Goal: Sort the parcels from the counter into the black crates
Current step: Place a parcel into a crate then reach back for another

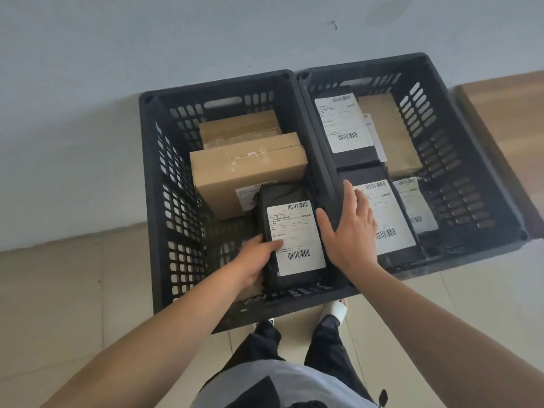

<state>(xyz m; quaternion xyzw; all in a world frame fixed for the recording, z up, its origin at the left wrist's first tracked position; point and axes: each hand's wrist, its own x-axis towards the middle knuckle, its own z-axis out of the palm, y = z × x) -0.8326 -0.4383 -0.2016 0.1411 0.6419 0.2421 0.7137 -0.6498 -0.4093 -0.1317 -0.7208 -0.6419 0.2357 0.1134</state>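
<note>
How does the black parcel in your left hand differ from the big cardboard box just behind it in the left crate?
The black parcel is dark wrap with its white label fully showing; the cardboard box is brown, taped along its top, its label partly hidden by the parcel. The parcel is narrower than the box. The left hand grips the parcel; nothing touches the box. The parcel overlaps the box's near end. Both sit inside the left crate.

The left hand [254, 257] grips a black labelled parcel [291, 240] inside the left crate [164, 184], cardboard boxes [247, 169] lying just beyond the grip. Beside it, the right hand [350, 231] rests open across the rims where the right crate [482, 160] meets it.
</note>
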